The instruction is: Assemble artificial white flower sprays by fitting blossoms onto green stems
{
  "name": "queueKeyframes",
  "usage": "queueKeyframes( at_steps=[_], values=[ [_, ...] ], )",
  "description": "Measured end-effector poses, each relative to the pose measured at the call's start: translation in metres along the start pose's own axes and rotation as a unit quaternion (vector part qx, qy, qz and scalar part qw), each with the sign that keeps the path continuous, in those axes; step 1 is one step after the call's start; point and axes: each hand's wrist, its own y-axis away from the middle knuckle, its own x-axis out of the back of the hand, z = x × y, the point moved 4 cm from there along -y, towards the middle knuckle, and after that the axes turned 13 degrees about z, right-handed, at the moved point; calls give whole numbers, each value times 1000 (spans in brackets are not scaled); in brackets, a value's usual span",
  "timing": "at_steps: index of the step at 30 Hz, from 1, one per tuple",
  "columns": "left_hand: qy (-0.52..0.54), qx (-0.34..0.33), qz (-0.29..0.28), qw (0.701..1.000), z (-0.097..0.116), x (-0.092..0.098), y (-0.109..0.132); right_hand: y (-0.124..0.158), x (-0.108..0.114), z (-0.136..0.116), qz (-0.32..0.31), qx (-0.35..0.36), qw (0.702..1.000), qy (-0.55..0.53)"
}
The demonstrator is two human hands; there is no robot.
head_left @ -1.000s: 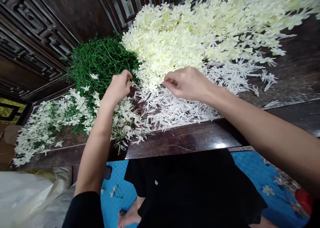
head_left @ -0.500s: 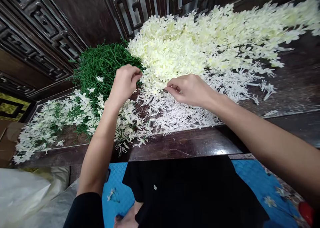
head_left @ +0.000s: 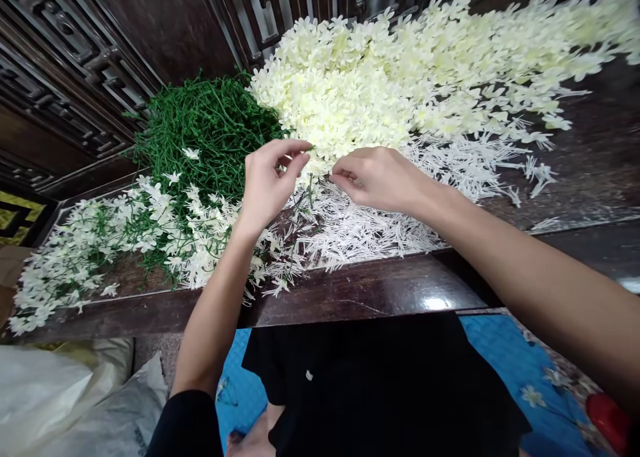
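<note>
My left hand [head_left: 273, 180] is closed in a pinch, with a thin green plastic stem [head_left: 310, 193] hanging from its fingertips. Close by on its right, my right hand [head_left: 375, 177] pinches thumb against forefinger over the white pieces; whatever lies between those fingers is too small and hidden to make out. Behind both hands spreads a heap of cream artificial flower heads [head_left: 350, 103]. Thin white stamen-like sprigs [head_left: 370, 233] lie beneath my right hand. A tangled pile of green stems [head_left: 200, 123] sits behind and left of my left hand.
White flowers on green stems [head_left: 65, 257] cover the left of the dark wooden bench [head_left: 350, 297]. A carved wooden backrest [head_left: 100, 50] rises behind. White sacks [head_left: 50, 390] stand at lower left, and a blue mat [head_left: 240, 357] lies below.
My left hand has moved right, from the edge of the green pile towards my right hand, and a green stem now shows at its fingertips. My right hand stays nearly in place.
</note>
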Motion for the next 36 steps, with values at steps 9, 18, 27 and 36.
queueKeyframes(
  at_steps=[9, 18, 27, 36],
  values=[
    [17, 43, -11, 999, -19, -7, 13, 1, -10, 1, -26, 73, 997, 27],
    [41, 74, -45, 995, -22, -13, 20, 4, -13, 2, -33, 81, 996, 28],
    [-57, -14, -122, 991, -11, -23, 27, 3, -13, 5, -28, 84, 996, -4],
    [-199, -2, -160, 967, -15, -35, 34, 5, -15, 7, -30, 62, 997, -42]
  ],
)
